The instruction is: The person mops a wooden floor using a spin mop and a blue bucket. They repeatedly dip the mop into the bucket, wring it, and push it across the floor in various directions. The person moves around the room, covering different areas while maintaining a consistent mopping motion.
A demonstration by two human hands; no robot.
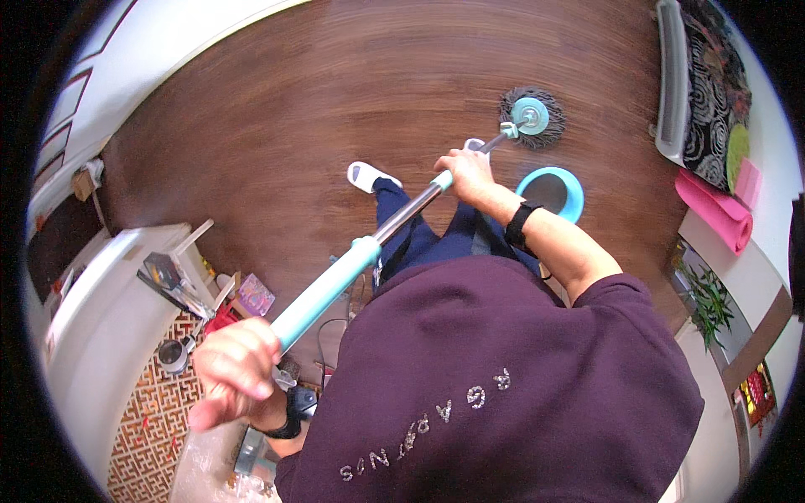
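A spin mop with a turquoise and metal handle [327, 290] slants across the view. Around its upper end my left hand [236, 371] is closed, the thumb sticking out. Farther down, my right hand [465, 176] grips the metal shaft just past a turquoise collar. The round mop head [533, 117], with dark grey strands and a turquoise disc, rests on the brown wood-look floor [283, 113]. A blue bucket [569, 188] with a dark interior stands beside my right forearm, near the mop head.
White slippers [365, 176] are on my feet. A pink rolled mat [717, 210] and a bed or couch with patterned black cover [707, 107] lie at right, above a green plant [707, 305]. A white cabinet [113, 283] and a cable [321, 339] are at left.
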